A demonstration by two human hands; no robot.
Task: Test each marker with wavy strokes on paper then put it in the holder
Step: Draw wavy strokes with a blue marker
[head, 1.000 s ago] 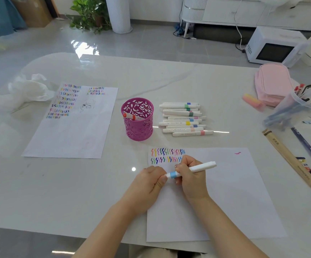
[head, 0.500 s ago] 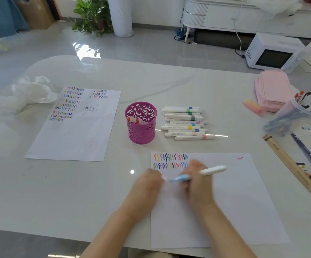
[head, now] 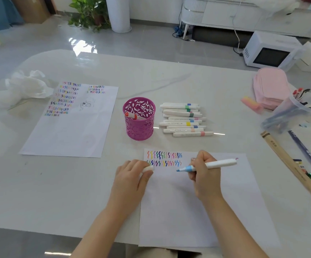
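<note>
Nearest the viewer: sheet of paper flat on the pale table, its near edge overhanging the table's edge.

On the sheet's left margin: left hand, fingers curled round a white cap, knuckles up, resting at the paper's edge.

To its right, above the sheet: right hand grasping the uncapped marker in a writing grip; white barrel angled up and to the right, light-blue tip pointing left, just below the right end of the lower row of wavy strokes. Contact between tip and paper not discernible.

Along the sheet's top left corner: two rows of multicoloured strokes.

Beyond the sheet, centre: magenta openwork holder, upright, with one orange-banded marker leaning inside.

Just right of the holder: row of capped white markers lying side by side, colour bands toward the right.

Left of the holder: second sheet bearing many rows of strokes and a small sketch; past its far corner, crumpled white plastic.

Right side: wooden box, clear tub of pens, pink-yellow eraser, pink pouch.

On the floor beyond: white microwave, potted plant.
</note>
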